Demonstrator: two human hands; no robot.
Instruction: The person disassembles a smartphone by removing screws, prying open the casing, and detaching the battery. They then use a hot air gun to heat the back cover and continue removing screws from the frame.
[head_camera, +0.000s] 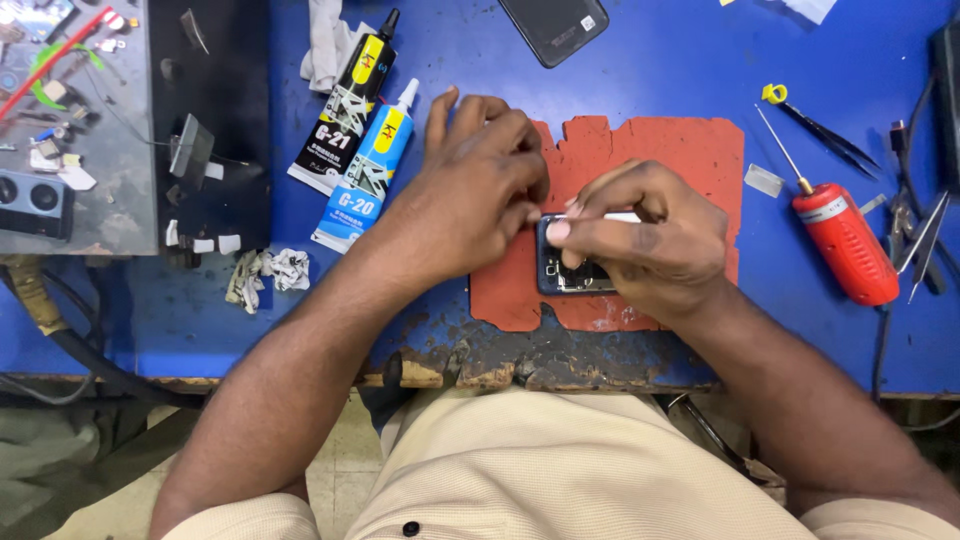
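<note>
Near the front edge of the tabletop (700, 60), on the red mat (640, 150), an opened phone (575, 275), pinned by the left hand (470, 195) with fingers curled closed on its left end. Right hand (650, 240) fingers pinched on a thin pale strip (620, 217) at its top; best to pull slowly and low, keeping the phone flat.

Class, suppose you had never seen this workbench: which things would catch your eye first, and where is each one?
First, the two hands at the centre: the left hand and right hand meet over a small dark phone lying on a red mat. Left of them lie two glue tubes side by side on the blue table. To the right lies a red pen-shaped tool.
</note>
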